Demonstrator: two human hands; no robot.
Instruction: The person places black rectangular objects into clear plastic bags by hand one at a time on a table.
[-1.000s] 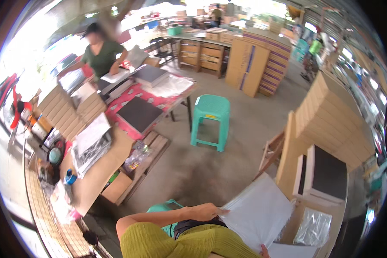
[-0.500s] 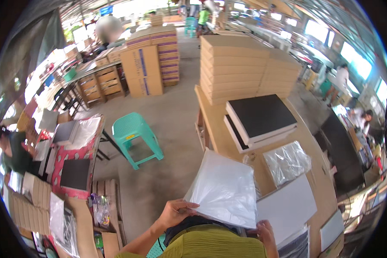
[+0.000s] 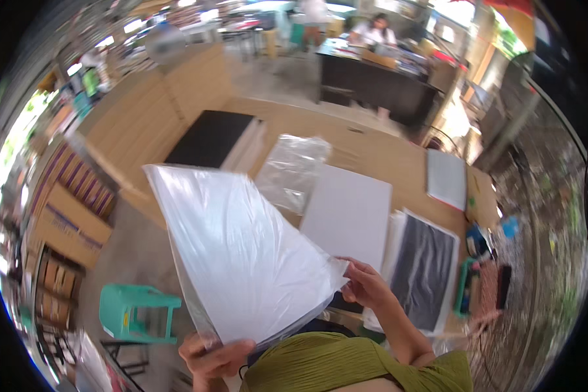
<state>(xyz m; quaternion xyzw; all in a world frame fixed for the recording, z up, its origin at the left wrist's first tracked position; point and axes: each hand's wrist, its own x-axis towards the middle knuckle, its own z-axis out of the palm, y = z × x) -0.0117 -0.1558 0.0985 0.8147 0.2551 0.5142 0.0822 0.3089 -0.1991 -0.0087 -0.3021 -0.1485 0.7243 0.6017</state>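
A large white board in a clear plastic sleeve (image 3: pixel 248 255) is held up in front of me, tilted. My left hand (image 3: pixel 212 356) grips its lower left corner, thumb on top. My right hand (image 3: pixel 362 282) pinches the plastic at the right corner. Behind it on the brown table (image 3: pixel 405 163) lies a bare white board (image 3: pixel 349 209), next to a heap of clear plastic sleeves (image 3: pixel 295 163). To the right of these is a dark sheet in plastic (image 3: pixel 426 271). A stack of black-topped boards (image 3: pixel 212 138) stands partly hidden behind the raised sleeve.
Tall stacked cardboard (image 3: pixel 157 98) stands at the table's far left. A green stool (image 3: pixel 137 313) is on the floor at left. Right of the table sits a green basket (image 3: pixel 465 287). A grey flat panel (image 3: pixel 445 179) lies near the right edge. Across the aisle a person (image 3: pixel 375 32) sits at a dark desk (image 3: pixel 375 91).
My view has swung to the right. The sleeved board is raised and turned, its far corner now up and to the left. Both hands still hold its edges.
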